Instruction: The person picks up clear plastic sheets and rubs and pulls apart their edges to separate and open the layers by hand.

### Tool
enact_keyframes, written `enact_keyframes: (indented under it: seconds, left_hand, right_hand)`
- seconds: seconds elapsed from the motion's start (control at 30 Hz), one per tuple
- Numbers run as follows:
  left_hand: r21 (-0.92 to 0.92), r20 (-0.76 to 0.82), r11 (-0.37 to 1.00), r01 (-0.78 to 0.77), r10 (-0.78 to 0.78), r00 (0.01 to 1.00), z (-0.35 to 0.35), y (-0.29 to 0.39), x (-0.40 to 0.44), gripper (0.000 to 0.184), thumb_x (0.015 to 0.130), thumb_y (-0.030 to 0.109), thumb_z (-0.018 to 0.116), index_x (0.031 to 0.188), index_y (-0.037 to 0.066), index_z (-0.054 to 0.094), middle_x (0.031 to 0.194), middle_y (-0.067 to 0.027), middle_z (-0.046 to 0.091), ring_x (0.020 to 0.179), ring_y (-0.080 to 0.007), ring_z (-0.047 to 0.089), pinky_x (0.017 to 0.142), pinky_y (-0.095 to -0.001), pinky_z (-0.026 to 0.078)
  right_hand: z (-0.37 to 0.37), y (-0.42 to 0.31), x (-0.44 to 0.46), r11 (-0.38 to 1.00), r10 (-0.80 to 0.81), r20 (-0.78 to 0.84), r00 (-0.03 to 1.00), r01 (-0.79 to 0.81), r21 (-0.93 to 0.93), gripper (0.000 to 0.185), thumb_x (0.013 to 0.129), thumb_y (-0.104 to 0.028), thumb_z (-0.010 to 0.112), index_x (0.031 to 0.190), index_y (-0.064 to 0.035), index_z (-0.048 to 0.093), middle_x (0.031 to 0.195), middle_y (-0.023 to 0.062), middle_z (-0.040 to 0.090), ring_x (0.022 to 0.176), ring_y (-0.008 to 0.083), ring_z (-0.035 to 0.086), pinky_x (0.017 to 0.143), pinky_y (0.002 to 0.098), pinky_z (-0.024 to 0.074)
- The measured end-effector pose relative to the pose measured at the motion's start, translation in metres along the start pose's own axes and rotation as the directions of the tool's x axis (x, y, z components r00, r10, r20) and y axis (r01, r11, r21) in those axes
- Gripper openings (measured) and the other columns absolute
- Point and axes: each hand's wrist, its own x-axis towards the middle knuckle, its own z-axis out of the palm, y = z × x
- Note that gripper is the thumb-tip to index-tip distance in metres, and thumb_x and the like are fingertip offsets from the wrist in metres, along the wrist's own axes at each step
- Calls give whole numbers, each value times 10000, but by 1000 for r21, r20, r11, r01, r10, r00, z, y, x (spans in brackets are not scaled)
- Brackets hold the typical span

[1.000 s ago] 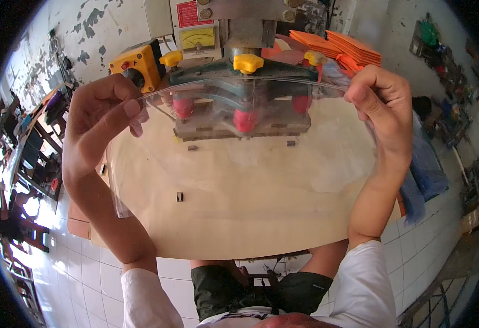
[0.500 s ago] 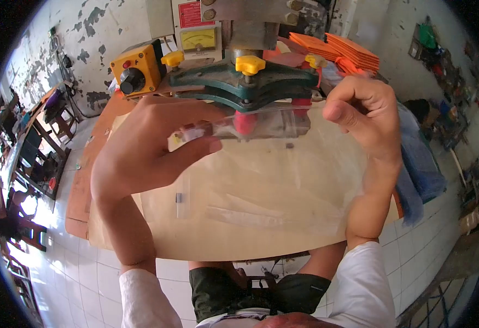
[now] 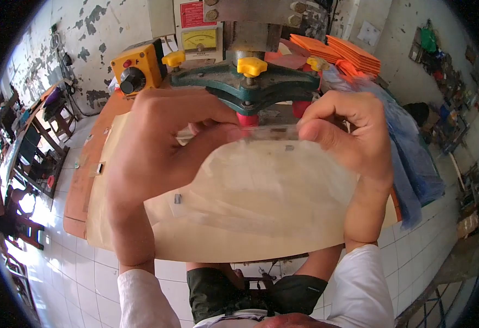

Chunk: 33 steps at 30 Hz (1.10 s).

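A clear plastic sheet [image 3: 272, 133] is stretched between my two hands, its upper edge just in front of the press. My left hand [image 3: 157, 147] pinches that edge between thumb and fingers. On the other side, my right hand [image 3: 349, 131] also pinches it, with the fingers curled. Below them, blurred transparent film shows over the tan board [image 3: 217, 249]; I cannot tell how much of it hangs and how much lies flat. Behind my hands stands the green press head [image 3: 223, 79] with yellow knobs [image 3: 251, 66] and red feet.
A yellow control box [image 3: 141, 68] with a black dial stands at the back left, near a yellow meter [image 3: 200, 40]. Orange folded pieces [image 3: 354, 54] are stacked at the back right. Bluish plastic film [image 3: 414, 158] hangs over the table's right edge.
My hands have come closer together, the left moving right and the right moving left and slightly down. The plastic edge between them now looks narrower and straighter.
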Motion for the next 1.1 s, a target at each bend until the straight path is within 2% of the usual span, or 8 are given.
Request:
enact_keyframes:
  seconds: [0.07, 0.23, 0.3, 0.43, 0.6, 0.8, 1.03, 1.1]
  left_hand:
    - [27, 35, 997, 71, -72, 997, -8, 1, -1, 24, 799, -33, 677, 822, -26, 672, 723, -96, 652, 621, -189, 631, 599, -272, 504]
    - [-35, 90, 993, 109, -105, 990, -19, -8, -6, 28, 797, -44, 667, 823, -39, 659, 732, -104, 654, 636, -180, 634, 608, -272, 505]
    - [0, 106, 988, 157, -156, 982, -21, -9, -7, 21, 804, -44, 659, 825, -42, 659, 741, -108, 660, 645, -182, 640, 612, -272, 509]
    - [-1, 99, 992, 128, -128, 987, -23, -12, -7, 17, 810, -39, 658, 825, -46, 658, 736, -106, 657, 638, -174, 639, 614, -270, 512]
    - [-43, 75, 975, 218, -215, 974, -21, -12, -8, 24, 819, -34, 654, 817, -57, 650, 708, -96, 639, 608, -145, 616, 608, -261, 506]
    - [-27, 71, 976, 216, -213, 974, -19, -14, -8, 34, 827, -23, 651, 815, -55, 654, 695, -87, 635, 594, -133, 599, 598, -253, 495]
    - [-24, 111, 966, 258, -254, 961, -21, -15, -7, 48, 830, -10, 653, 820, -57, 654, 698, -83, 638, 605, -128, 597, 599, -256, 493]
    - [-2, 70, 984, 180, -179, 981, -21, -17, -7, 51, 831, -7, 654, 818, -57, 653, 701, -81, 641, 604, -122, 594, 595, -251, 489]
  right_hand:
    - [-7, 6, -1, 1000, 10, 11, 1000, -10, 2, 139, 847, -136, 741, 802, -14, 691, 655, -30, 615, 580, 1, 490, 515, 180, 367]
    - [-16, 10, -1, 999, 35, 44, 998, -36, 35, 127, 855, -126, 734, 824, -15, 682, 668, -41, 606, 594, -4, 487, 523, 172, 369]
    - [-17, 10, -1, 992, 72, 48, 996, -76, 104, 158, 869, -153, 725, 829, -12, 666, 656, -46, 584, 599, -2, 489, 524, 174, 370]
    - [-20, 7, -1, 984, 130, 73, 989, -137, 114, 217, 893, -213, 701, 830, -11, 654, 638, -45, 562, 589, 4, 493, 515, 175, 369]
    - [-24, 5, -3, 962, 206, 125, 971, -224, 156, 282, 936, -279, 630, 826, -21, 646, 634, -14, 569, 557, 33, 509, 493, 195, 383]
    - [-25, 5, -3, 952, 171, 180, 969, -209, 224, 227, 942, -216, 577, 877, -8, 643, 684, 7, 593, 591, 56, 538, 515, 207, 421]
    - [-28, 4, -3, 932, 171, 249, 953, -238, 273, 201, 916, -183, 593, 905, 9, 648, 722, 15, 608, 638, 68, 567, 570, 217, 457]
    - [-29, 2, -4, 920, 201, 263, 944, -274, 281, 173, 892, -152, 600, 903, 15, 646, 733, 17, 612, 644, 70, 569, 576, 221, 458]
